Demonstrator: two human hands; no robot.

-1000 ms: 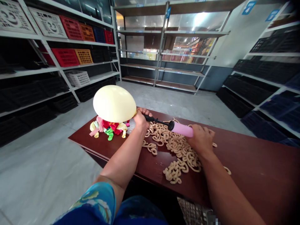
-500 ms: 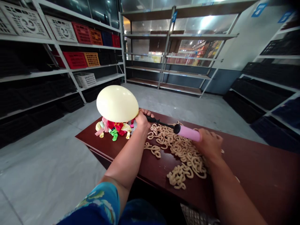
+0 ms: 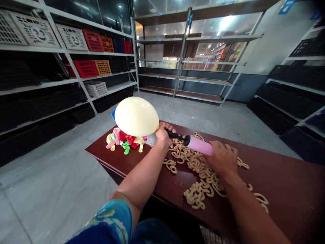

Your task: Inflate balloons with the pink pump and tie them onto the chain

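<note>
Grips the black end of a pink-and-black hand pump (image 3: 199, 145) in the left hand (image 3: 163, 135), fingers closed, right by the neck of the inflated pale yellow balloon (image 3: 137, 117). Clasps the far end of the pink barrel in the right hand (image 3: 223, 157), fingers wrapped round. Has limp coloured balloons (image 3: 126, 140) heaped on the dark red table (image 3: 284, 179), just below the inflated one in view, and tan rope-like coils (image 3: 198, 162) strewn beneath and around the hand pump.

Right hand (image 3: 223, 156) grips the pink pump (image 3: 199, 145), apparently by its end.
</note>
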